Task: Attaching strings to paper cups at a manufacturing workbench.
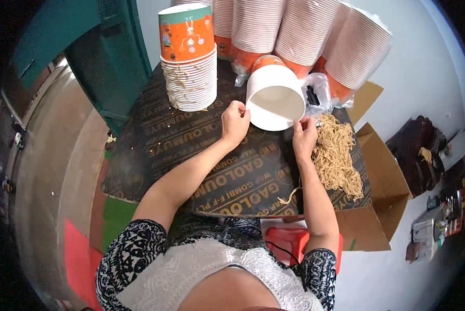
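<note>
A white paper tub (274, 116) lies tipped on the table with its open mouth toward me. My left hand (236, 123) is closed in a pinch at the left side of its rim. On the other side, my right hand (305, 136) pinches the lower right of the rim. Any small item between my fingertips is hidden. Right beside my right forearm is a heap of thin tan cords (337, 158), with one loose end trailing toward the table's front edge. A stack of nested orange and white tubs (190, 80) stands to the left, with tan strands along its rims.
Tall plastic-wrapped stacks of tubs (258, 23) line the back of the dark printed table (211, 181). A clear bag with black pieces (313, 95) lies behind the cords. An open cardboard box (380, 171) is to the right, and a red stool (285, 241) is below the edge.
</note>
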The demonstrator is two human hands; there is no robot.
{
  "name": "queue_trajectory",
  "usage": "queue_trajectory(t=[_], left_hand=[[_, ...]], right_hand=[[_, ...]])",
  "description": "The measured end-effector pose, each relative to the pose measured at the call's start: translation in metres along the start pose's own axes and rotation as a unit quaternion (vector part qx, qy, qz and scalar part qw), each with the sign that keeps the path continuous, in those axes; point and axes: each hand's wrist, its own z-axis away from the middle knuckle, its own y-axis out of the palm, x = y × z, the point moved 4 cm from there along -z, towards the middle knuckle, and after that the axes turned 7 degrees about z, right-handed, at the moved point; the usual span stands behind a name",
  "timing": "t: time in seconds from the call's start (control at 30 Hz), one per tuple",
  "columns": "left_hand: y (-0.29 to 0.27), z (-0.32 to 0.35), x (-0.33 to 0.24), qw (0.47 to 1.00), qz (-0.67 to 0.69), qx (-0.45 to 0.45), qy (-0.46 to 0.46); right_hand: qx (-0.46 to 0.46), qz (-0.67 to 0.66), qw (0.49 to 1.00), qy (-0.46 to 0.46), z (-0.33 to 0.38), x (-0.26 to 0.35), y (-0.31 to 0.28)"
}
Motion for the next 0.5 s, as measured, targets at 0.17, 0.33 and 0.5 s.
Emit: queue_trajectory(t=[0.17, 0.33, 0.5], left_hand=[[-0.005, 0.004, -0.001, 0.999, 0.006, 0.011, -0.034], [-0.012, 0.005, -0.011, 0.999, -0.002, 0.028, -0.045], [-0.018, -0.006, -0.013, 0.994, -0.031, 0.100, -0.021]], right_hand=[[-0.001, 0.013, 1.000, -0.001, 0.004, 0.011, -0.006], [0.026, -0.016, 0.999, 0.008, 0.014, 0.035, -0.010], [0.110, -0.098, 0.988, 0.037, 0.012, 0.020, -0.006]])
